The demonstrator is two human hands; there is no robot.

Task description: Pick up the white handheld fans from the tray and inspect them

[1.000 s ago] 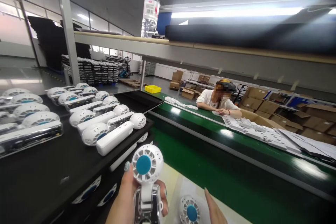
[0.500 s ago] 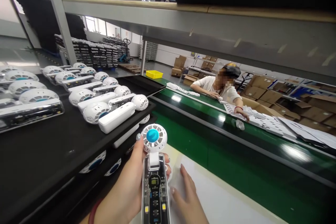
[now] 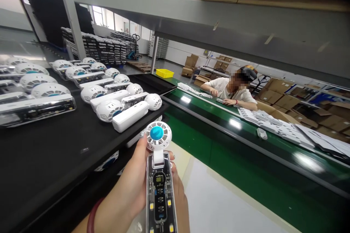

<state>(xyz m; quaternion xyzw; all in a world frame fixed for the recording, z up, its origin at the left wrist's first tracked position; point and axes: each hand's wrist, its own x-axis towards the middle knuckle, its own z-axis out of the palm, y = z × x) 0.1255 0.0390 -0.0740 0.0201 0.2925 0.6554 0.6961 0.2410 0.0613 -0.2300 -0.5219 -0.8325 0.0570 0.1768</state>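
Held thing: a handheld fan [image 3: 160, 174] is gripped upright in the left hand [image 3: 136, 196], its round white head with a blue hub on top and its clear body, display lit, turned toward the camera.
Left hand: the fingers are wrapped around the fan's body, the thumb lying along its left edge just below the head.
Right hand: it is out of view now; half a second ago it lay beside the fan over the white desk [image 3: 218, 204], and a second ago it hovered near a second fan lying there.
Change: the second fan is no longer seen, and the held fan's lit display, hidden a second ago, is now shown in full.
Meaning: the fan appears to be switched on and under inspection with one hand only.
Black tray [image 3: 54, 145]: rows of white fans [image 3: 120, 107] are laid on it, just left of the held fan.
Green conveyor [image 3: 232, 145]: it runs to the right, with a small white part on it.
Co-worker [image 3: 232, 91]: a person is seated beyond the conveyor, hands on white parts.
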